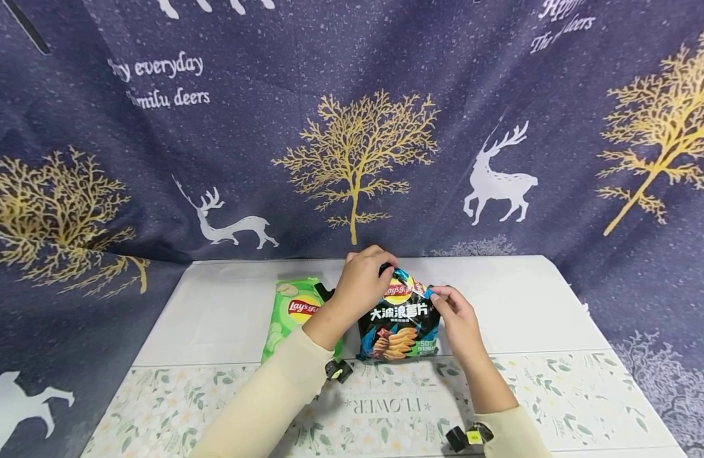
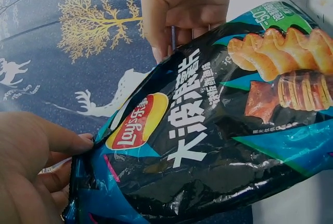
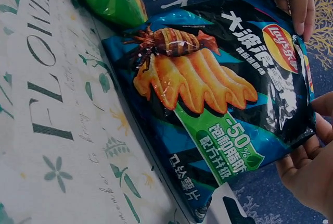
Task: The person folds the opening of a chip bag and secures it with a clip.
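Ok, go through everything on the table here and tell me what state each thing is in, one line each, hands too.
Black chip bag: upright on the table, top seam looks unopened, gripped at both upper corners.
Green chip bag: lying flat, untouched, left of the black one.
Left hand: fingers curled over the black bag's top left corner.
Right hand: pinching the top right corner.
Floral mat: spread flat along the table's front edge.
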`<state>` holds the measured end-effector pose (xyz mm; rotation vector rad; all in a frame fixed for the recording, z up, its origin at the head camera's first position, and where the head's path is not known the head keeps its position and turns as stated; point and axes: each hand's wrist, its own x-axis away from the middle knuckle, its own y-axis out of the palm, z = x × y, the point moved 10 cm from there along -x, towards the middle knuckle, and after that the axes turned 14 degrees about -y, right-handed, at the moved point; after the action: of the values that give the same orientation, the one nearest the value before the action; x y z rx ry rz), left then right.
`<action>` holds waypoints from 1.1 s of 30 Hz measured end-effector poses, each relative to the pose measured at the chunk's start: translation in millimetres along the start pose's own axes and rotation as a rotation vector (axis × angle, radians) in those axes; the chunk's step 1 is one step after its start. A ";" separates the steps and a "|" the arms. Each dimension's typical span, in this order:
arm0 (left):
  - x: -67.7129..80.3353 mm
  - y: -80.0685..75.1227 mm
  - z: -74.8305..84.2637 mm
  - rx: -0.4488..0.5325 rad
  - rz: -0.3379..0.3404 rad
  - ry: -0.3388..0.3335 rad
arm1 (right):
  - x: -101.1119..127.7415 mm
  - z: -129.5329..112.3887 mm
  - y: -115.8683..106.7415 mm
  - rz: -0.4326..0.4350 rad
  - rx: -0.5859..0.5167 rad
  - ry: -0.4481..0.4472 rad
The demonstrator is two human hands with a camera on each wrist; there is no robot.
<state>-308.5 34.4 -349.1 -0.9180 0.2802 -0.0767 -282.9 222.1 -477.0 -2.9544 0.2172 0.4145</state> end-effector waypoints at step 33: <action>-1.5 1.7 -1.9 -0.007 -0.014 -0.010 | -19.7 15.0 -46.1 -0.055 0.306 -0.030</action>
<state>-310.6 34.2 -351.2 -0.9276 0.2646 -0.0838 -298.0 272.1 -479.8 -2.6462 0.1781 0.3807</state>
